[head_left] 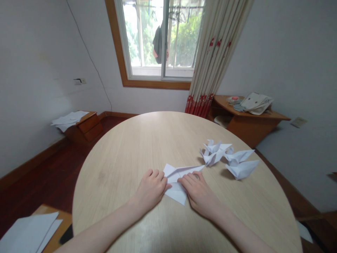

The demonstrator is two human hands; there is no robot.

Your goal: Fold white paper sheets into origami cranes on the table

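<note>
A partly folded sheet of white paper (176, 193) lies on the round wooden table (118, 147), with creases and a raised long flap along its far side. My left hand (152, 184) is closed on the paper's left edge, thumb toward the middle. My right hand (195, 188) rests over its right part, fingers bent and pressing on it; the fingertips cover some of the folds. Just beyond my right hand stand several folded paper cranes (240, 168), grouped close together on the right side of the table.
Loose white sheets (28, 232) lie on a low wooden surface at the lower left. More paper (70, 118) covers a small cabinet (91, 128) by the left wall. A corner desk (252, 119) at the right holds a cloth bag (256, 103). A curtain (210, 59) hangs beside the window.
</note>
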